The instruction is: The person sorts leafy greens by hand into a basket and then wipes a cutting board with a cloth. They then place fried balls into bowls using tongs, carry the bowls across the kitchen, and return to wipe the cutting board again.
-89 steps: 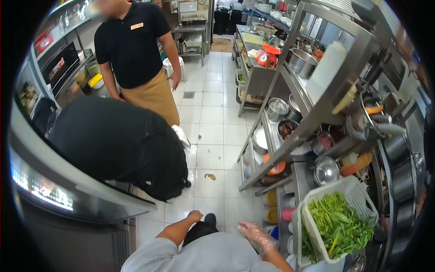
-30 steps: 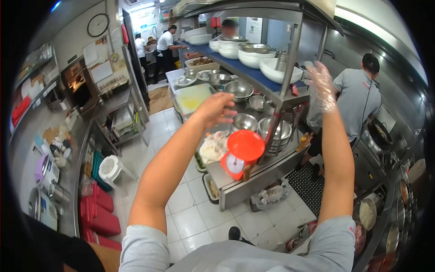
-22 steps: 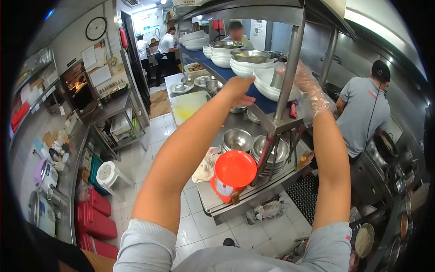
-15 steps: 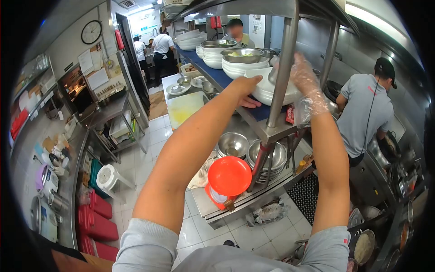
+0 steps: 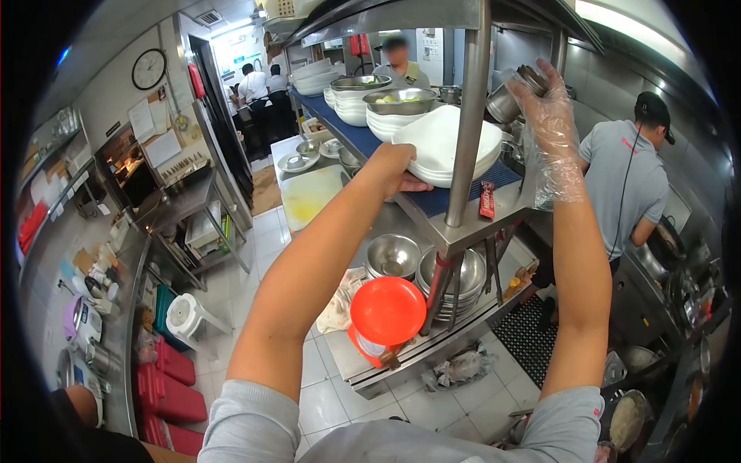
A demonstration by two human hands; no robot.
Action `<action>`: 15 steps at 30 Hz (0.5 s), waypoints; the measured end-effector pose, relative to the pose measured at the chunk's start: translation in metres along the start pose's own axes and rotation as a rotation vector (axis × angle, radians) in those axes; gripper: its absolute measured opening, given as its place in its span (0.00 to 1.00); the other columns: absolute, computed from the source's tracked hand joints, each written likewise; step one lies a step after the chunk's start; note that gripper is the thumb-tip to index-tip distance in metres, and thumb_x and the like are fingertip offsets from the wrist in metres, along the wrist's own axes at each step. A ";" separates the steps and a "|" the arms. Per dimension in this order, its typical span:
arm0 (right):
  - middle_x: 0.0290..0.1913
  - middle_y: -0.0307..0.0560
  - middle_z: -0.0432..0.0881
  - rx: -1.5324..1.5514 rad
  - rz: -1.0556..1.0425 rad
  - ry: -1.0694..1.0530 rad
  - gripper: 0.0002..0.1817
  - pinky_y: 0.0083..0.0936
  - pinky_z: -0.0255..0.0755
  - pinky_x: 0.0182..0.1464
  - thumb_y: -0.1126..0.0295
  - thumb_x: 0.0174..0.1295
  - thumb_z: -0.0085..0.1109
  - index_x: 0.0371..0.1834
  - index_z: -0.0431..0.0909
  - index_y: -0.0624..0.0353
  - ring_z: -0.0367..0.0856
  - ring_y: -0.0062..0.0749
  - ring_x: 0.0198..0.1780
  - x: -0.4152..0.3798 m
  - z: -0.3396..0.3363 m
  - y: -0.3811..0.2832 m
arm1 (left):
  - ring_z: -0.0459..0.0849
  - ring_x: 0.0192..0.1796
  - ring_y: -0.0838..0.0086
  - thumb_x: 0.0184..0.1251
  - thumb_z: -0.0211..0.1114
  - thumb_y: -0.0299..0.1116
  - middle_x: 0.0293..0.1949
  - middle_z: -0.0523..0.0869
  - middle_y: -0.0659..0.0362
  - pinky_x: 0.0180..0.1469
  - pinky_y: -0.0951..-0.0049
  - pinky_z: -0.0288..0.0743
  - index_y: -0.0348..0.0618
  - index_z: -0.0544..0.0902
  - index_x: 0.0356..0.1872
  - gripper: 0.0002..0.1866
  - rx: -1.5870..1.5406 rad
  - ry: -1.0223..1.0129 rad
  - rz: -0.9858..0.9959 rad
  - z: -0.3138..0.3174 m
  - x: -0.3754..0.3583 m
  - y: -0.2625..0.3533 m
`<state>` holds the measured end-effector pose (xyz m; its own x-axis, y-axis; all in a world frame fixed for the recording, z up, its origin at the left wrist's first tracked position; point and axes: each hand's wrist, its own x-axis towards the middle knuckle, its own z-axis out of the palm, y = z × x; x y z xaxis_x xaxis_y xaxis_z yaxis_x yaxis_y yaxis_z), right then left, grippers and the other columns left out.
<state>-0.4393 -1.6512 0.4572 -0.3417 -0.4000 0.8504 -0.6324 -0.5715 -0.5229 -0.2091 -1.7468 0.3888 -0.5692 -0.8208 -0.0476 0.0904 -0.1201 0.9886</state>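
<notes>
On the blue-matted upper shelf stands a stack of white square dishes point(image 5: 444, 150). My left hand point(image 5: 397, 163) is closed on the stack's left edge, with its fingertips under the rim. To the right of the steel post point(image 5: 468, 123), my right hand point(image 5: 552, 116) wears a clear plastic glove. It is wrapped round a tilted metal cup point(image 5: 503, 106), raised above the shelf; the cup's contents are not clear. Near the shelf corner lies a small red packet point(image 5: 487, 199). Behind the dishes, a metal bowl with pale green pieces point(image 5: 400, 100) rests on white bowls point(image 5: 397, 125).
An orange-topped scale point(image 5: 387, 311) and stacked metal bowls point(image 5: 453, 276) stand on the lower counter. A yellow-stained cutting board point(image 5: 312, 197) lies further left. A co-worker in grey point(image 5: 627, 174) works at the stove on the right. A white stool point(image 5: 189, 318) stands on the floor.
My right hand has moved right, away from the white dishes, carrying the metal cup past the post. My left hand has shifted slightly left and down, still at the stack.
</notes>
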 end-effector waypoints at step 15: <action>0.54 0.59 0.77 -0.567 0.063 -0.473 0.43 0.37 0.66 0.60 0.44 0.52 0.63 0.65 0.62 0.61 0.75 0.50 0.56 -0.046 0.061 0.044 | 0.85 0.42 0.61 0.55 0.53 0.30 0.43 0.82 0.51 0.39 0.59 0.82 0.36 0.67 0.58 0.26 -0.088 0.227 0.129 -0.121 -0.153 -0.028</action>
<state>-0.4090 -1.7012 0.3919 -0.1341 -0.7586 0.6376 -0.9272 -0.1309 -0.3509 -0.0259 -1.6855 0.3509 -0.3519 -0.9353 0.0370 0.2268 -0.0468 0.9728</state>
